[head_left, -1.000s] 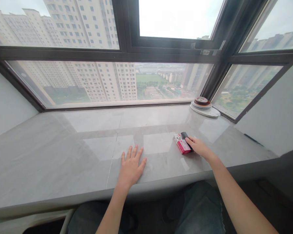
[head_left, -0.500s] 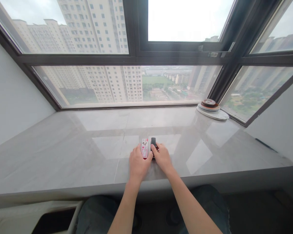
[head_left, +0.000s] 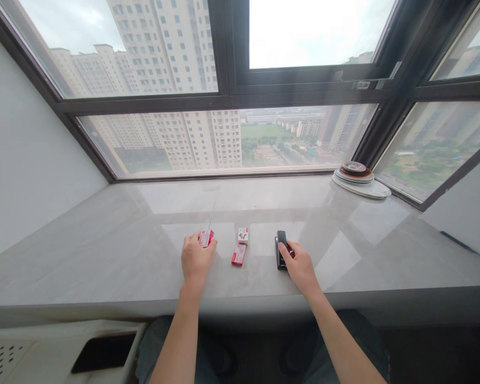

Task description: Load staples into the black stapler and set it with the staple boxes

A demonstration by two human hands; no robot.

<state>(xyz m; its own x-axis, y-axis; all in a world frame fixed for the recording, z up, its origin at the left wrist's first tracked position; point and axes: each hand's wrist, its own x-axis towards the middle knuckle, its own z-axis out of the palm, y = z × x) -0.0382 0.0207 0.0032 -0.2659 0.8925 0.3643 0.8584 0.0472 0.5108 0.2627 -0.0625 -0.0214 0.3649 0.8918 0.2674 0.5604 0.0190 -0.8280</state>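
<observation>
My left hand (head_left: pixel 196 257) is closed around a small pink-and-white box (head_left: pixel 206 238), just above or on the sill; I cannot tell which. Over to the right, my right hand (head_left: pixel 299 262) grips a black stapler (head_left: pixel 280 250) by its side, thumb lying on its top. Between the hands, a small white box (head_left: pixel 243 235) with a dark picture on it stands on the stone. Touching or very near its front edge lies another red-and-white box (head_left: pixel 239 255), slightly turned.
The pale stone sill (head_left: pixel 144 266) spans the view. A stack of plates (head_left: pixel 356 178) stands in the far right corner by the window frame. A dark thin strip (head_left: pixel 462 244) lies along the right wall. A black phone-like slab (head_left: pixel 103 353) is at lower left.
My hands have moved apart, the left one leftward with a pink-and-white box, the right one rightward with the stapler. Two small boxes now show between them. The view has shifted slightly.
</observation>
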